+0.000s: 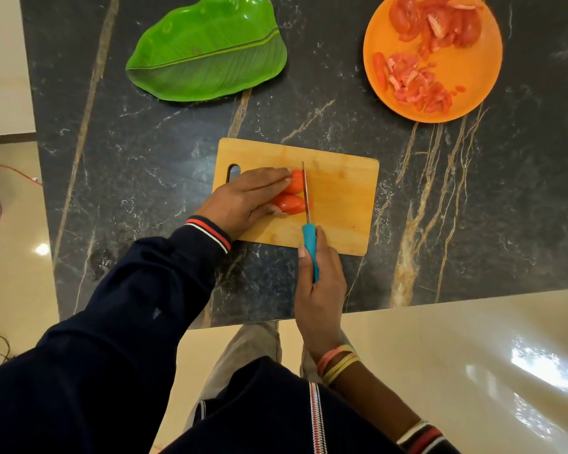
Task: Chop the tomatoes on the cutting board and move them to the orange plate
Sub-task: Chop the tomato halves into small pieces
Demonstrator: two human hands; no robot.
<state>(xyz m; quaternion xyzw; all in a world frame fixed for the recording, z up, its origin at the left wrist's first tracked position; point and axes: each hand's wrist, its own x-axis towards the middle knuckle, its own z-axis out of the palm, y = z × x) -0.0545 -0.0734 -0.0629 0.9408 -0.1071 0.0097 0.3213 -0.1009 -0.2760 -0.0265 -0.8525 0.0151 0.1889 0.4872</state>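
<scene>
Gripping the teal handle of one knife [309,237], the right hand [320,283] sits low in the middle of the frame. Its fingers are wrapped round the handle, so most of the grip is hidden. The thin blade runs away from the person, edge down, against the right ends of the tomatoes [292,202].

Just to the left, the left hand [243,199] lies flat on them. Its fingers are straight and pressing down, and its thumb is against the nearer piece. The palm covers their left ends, so I cannot tell whether they are whole or halved. Two red, glossy, elongated pieces show, lying side by side and touching. They rest left of centre on the single wooden cutting board [341,198], whose handle slot peeks out beside the knuckles. The board sits on a dark, veined marble table [145,152].

Further off are two plates. At the upper left is a green leaf-shaped plate [207,50]. At the upper right is the orange plate [469,80], with its far rim cut off by the frame's top edge. It carries two heaps of cut tomato: small chopped bits [413,85] toward its near side and larger slices [436,22] beyond them. Individual pieces are too jumbled to count.
</scene>
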